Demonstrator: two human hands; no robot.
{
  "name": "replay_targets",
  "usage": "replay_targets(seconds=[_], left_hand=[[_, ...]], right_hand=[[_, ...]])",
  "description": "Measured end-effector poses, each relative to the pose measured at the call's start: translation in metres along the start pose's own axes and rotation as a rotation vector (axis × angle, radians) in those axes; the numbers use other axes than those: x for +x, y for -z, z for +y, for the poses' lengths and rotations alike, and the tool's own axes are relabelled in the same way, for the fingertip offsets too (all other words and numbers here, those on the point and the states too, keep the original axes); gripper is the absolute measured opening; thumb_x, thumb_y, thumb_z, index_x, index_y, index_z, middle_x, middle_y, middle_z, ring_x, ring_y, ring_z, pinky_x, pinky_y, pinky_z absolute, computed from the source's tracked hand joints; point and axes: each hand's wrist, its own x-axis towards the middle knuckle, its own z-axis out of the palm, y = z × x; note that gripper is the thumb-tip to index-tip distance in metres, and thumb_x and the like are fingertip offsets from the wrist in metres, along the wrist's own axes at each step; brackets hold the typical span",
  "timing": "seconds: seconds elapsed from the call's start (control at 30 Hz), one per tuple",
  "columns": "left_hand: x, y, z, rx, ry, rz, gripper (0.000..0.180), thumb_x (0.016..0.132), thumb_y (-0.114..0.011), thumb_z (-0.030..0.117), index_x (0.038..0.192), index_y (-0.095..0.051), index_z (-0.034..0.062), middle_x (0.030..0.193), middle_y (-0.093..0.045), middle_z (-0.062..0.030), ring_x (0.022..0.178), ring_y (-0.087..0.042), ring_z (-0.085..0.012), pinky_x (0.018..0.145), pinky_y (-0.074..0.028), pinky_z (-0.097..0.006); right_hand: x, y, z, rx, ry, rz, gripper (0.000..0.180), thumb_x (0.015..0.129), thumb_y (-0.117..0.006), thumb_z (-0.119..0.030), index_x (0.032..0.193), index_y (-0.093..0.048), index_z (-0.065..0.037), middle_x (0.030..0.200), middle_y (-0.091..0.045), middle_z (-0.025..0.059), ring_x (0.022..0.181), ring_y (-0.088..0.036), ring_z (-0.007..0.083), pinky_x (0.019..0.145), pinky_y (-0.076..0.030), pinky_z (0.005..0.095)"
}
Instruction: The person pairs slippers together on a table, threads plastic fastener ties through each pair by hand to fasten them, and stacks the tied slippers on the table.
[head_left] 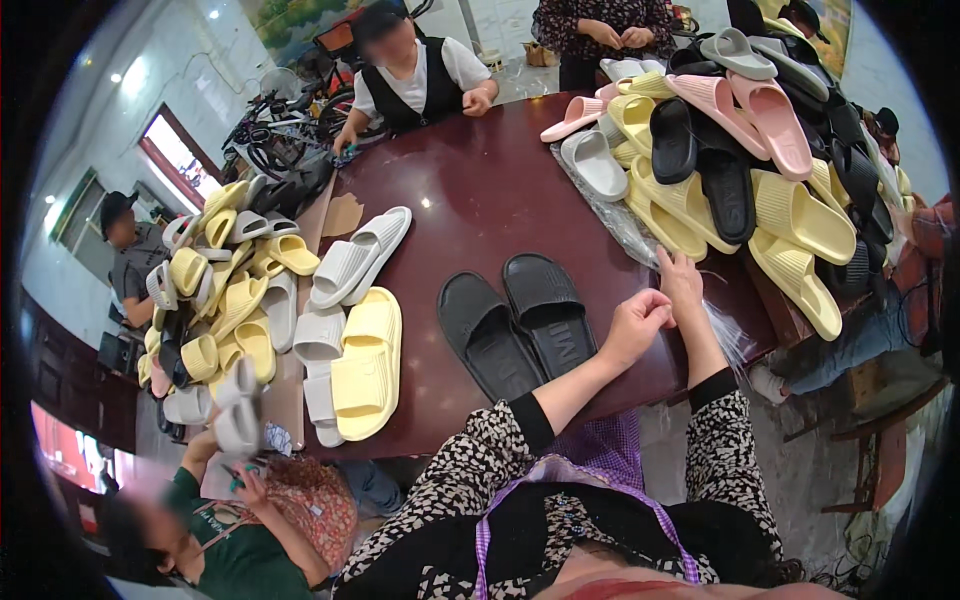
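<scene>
A pair of black slide sandals (pixel 519 330) lies side by side on the dark red table, left of my hands. My left hand (pixel 640 326) is closed, its fingertips pinched together; whatever they hold is too small to make out. Just beyond it, my right hand (pixel 681 281) has its fingers pressed together at the edge of a clear plastic sheet (pixel 605 212); what they grip is unclear. Thin clear plastic strips (pixel 728 332) hang beside my right wrist. A large pile of yellow, pink, grey and black slides (pixel 690 200) rises beyond and right of that hand.
Yellow slides (pixel 366 368) and grey slides (pixel 362 258) lie in stacks left of the black pair. Another slide heap (pixel 230 290) covers the table's left end. Co-workers stand across the table (pixel 470 190); one at the lower left holds a grey slide (pixel 238 425). A wooden stool (pixel 885 450) stands at right.
</scene>
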Motion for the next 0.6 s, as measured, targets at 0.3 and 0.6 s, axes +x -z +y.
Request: replay_targets(seconds=[0.3, 0.6], left_hand=[[-0.053, -0.020, 0.054, -0.190, 0.093, -0.162, 0.007, 0.090, -0.054, 0.006, 0.094, -0.057, 0.0006, 0.078, -0.061, -0.0035, 0.073, -0.057, -0.0085, 0.069, -0.046, -0.023], [-0.084, 0.012, 0.132, -0.355, -0.031, -0.119, 0.007, 0.091, -0.052, 0.003, 0.096, -0.057, 0.0015, 0.077, -0.061, -0.0059, 0.072, -0.059, -0.0128, 0.067, -0.048, -0.024]], right_hand=[[0.002, 0.002, -0.006, 0.080, 0.009, 0.110, 0.036, 0.081, -0.053, -0.009, 0.116, -0.059, -0.015, 0.093, -0.057, 0.0125, 0.086, -0.058, 0.0308, 0.071, -0.050, 0.0390], [0.000, 0.001, -0.003, 0.072, 0.020, 0.149, 0.035, 0.081, -0.053, -0.010, 0.114, -0.059, -0.016, 0.091, -0.057, 0.0118, 0.084, -0.058, 0.0307, 0.070, -0.049, 0.0395]])
